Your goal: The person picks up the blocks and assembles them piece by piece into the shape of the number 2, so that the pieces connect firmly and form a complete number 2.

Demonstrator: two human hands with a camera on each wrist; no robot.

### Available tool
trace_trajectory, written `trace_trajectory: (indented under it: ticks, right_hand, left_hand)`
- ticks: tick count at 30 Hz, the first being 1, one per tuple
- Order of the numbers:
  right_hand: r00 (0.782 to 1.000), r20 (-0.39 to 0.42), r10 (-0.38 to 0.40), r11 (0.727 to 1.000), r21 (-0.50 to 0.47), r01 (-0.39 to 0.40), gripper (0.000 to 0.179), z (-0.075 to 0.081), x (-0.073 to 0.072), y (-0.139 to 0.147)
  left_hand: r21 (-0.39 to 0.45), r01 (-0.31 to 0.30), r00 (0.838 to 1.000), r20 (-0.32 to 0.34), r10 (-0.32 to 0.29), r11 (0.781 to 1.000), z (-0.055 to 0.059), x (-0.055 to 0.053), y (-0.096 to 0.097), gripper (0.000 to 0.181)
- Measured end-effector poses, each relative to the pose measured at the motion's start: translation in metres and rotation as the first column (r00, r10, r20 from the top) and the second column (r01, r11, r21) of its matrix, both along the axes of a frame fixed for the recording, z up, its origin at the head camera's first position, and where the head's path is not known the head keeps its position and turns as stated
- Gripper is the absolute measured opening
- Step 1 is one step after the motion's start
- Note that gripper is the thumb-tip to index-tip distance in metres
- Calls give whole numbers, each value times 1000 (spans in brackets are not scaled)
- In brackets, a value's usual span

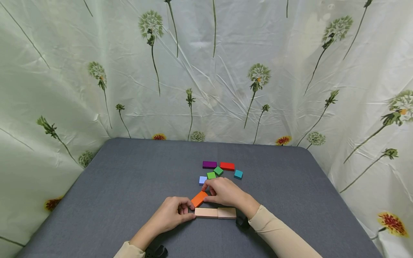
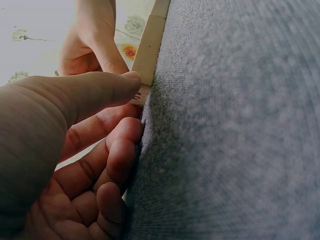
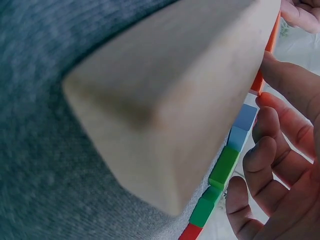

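Smooth orange block, slanting just beyond the pale wooden row.
The left hand, on my feed, has its thumb touching the row's left end; whether that grip clamps, I can't tell. The oblong orange block's long axis runs rightward and away from the row, far end pinched in the grip of the right hand.

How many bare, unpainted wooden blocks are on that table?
2, laid end to end in front of the person: the left bare block, beside the left hand, and the right bare block, near the right wrist. A hand could hide more.
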State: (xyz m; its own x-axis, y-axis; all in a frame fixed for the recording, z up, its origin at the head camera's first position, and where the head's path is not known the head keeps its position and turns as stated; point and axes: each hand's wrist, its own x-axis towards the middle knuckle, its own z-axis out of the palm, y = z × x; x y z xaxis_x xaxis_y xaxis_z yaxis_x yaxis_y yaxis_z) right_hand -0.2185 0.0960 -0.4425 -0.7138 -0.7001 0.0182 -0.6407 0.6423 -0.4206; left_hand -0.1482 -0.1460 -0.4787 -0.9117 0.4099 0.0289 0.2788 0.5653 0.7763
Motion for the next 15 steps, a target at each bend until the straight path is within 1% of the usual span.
trace_trajectory:
  ticks: [7,15]
  right_hand:
    - [1000,-5,5,1000,1,-5,24,3,0,2]
    - [1000,-9,0,1000,-3,0,23,1,-2,5]
  left_hand:
    - [5,3,1000,5,-3,1000,0,0,0,14]
    - [8,3,1000,14,-3,1000,0,0,0,14]
